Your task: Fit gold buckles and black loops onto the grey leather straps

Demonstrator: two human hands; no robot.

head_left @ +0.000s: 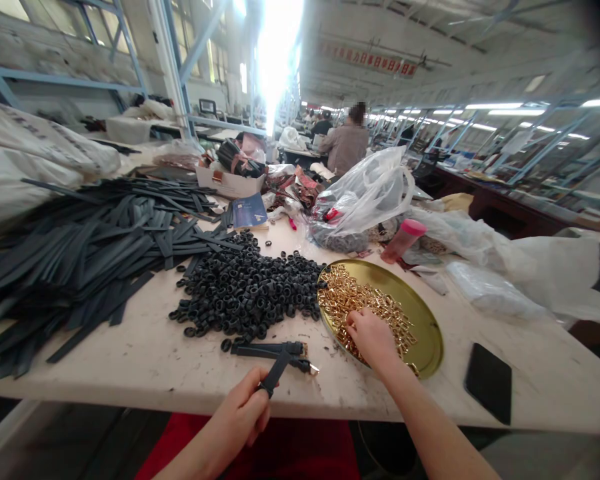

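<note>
While the left hand (pixel 250 407) pinches a strap (pixel 279 372), seemingly to steady it, the right hand (pixel 375 338), at the left's two o'clock, bunches over buckles (pixel 355 293) in the tray (pixel 431 337), its catch unclear.

Head-worn view, directed forward and obliquely downward from behind the near edge of the worktable (pixel 175 380). The left hand (pixel 250 407) and right hand (pixel 373 337) lie at close range, low in the field, which extends over the worktable to the distant roof (pixel 460 70) at upper right.
</note>
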